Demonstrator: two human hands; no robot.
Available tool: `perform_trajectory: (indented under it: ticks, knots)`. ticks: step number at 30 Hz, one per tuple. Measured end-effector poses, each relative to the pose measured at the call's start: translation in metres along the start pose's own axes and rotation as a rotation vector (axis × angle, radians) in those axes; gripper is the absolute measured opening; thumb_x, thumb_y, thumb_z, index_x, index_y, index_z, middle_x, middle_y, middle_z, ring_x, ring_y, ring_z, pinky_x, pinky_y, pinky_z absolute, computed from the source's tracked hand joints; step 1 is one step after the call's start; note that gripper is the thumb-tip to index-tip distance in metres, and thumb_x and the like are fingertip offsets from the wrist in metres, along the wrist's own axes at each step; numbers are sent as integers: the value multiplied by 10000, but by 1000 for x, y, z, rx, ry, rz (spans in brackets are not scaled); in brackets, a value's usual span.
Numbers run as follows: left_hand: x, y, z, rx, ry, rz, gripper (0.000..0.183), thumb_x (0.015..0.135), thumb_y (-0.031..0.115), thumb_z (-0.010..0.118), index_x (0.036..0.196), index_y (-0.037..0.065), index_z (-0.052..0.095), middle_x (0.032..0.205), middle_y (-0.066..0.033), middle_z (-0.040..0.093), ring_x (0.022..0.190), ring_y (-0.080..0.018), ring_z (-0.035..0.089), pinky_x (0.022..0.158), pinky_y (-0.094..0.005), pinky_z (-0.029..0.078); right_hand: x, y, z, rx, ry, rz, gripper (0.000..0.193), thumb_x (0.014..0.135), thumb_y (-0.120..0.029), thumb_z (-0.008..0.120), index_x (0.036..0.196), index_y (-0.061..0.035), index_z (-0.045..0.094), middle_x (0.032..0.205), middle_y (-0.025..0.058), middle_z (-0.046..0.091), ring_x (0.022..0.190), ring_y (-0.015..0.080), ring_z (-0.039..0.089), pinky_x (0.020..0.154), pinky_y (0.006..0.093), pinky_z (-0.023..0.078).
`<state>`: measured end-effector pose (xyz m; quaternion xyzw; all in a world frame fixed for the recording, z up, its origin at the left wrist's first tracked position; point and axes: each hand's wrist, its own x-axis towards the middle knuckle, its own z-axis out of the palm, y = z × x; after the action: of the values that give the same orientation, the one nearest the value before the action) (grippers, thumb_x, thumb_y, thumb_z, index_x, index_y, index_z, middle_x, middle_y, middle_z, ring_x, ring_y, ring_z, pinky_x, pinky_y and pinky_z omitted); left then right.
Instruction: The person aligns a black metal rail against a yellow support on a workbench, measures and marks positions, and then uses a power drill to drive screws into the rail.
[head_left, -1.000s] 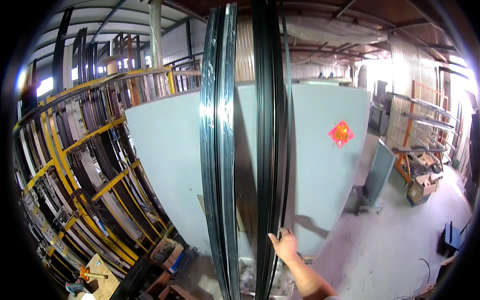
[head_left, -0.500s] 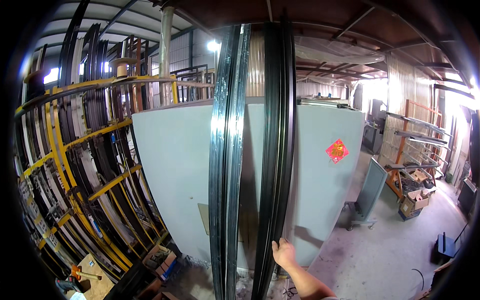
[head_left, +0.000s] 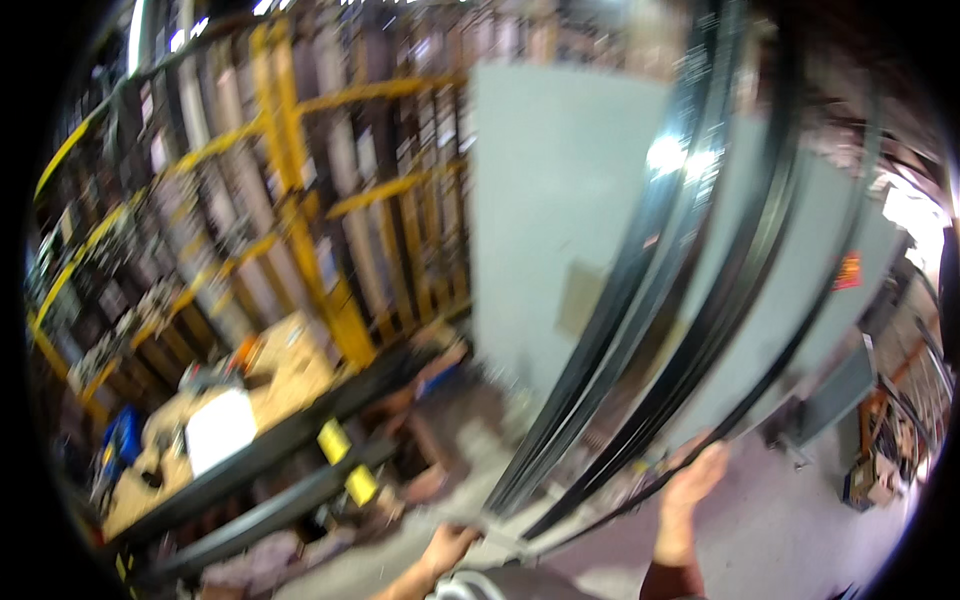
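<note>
My right hand (head_left: 697, 472) is closed around a long, thin dark profile bar (head_left: 780, 372), which stands apart from the others. The bar slants from the upper right down towards my left hand (head_left: 450, 548), low in the middle. That hand's fingers are curled beside a pale thin strip (head_left: 505, 540); blur hides what they hold. Between the hands and a pale grey panel (head_left: 560, 190) lean a dark bundle of profiles (head_left: 725, 285) and a shiny film-wrapped bundle of profiles (head_left: 640, 250). Their lower ends are close to my left hand.
A yellow rack (head_left: 285, 110) filled with upright profiles stands at left. Before it is a wooden bench top (head_left: 290, 365) with a white sheet (head_left: 222, 430) and tools. Dark horizontal bars (head_left: 260, 455) run along its front. A grey wheeled board (head_left: 835, 390) and a carton (head_left: 872, 482) stand at right.
The view has swung left and down, bringing the bench and my left hand in. A single thin bar has come away from the dark bundle, with my right hand on it.
</note>
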<state>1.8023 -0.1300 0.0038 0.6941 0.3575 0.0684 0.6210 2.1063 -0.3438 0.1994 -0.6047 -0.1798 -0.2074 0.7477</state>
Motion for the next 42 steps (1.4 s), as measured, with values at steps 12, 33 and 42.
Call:
perform_trajectory:
  ticks: [12,33,42]
  knots:
    - [-128,91,-85,-387,35,542,366,894,121,656,1225,-25,605,1017,-145,651,945,-235,633,860,-358,513,-216,-217,210,709,-1111,90,474,1037,-480,436,1082,-9,450,913,173,558,688,189,549,632,323,471]
    - [-444,-76,-448,-1409,1618,874,242,1011,228,552,912,9,584,770,-94,589,695,-217,598,659,-370,564,-360,-59,249,-225,-2023,-666,449,912,-166,624,1307,37,552,1197,299,612,1104,485,584,963,505,473]
    - [-384,-225,-488,-1141,2092,274,127,879,-2,525,773,-37,587,635,-94,562,497,-205,558,454,-361,473,-405,-22,333,-198,-2028,-847,435,853,-299,673,1224,-74,634,1155,205,618,1068,415,592,852,524,494]
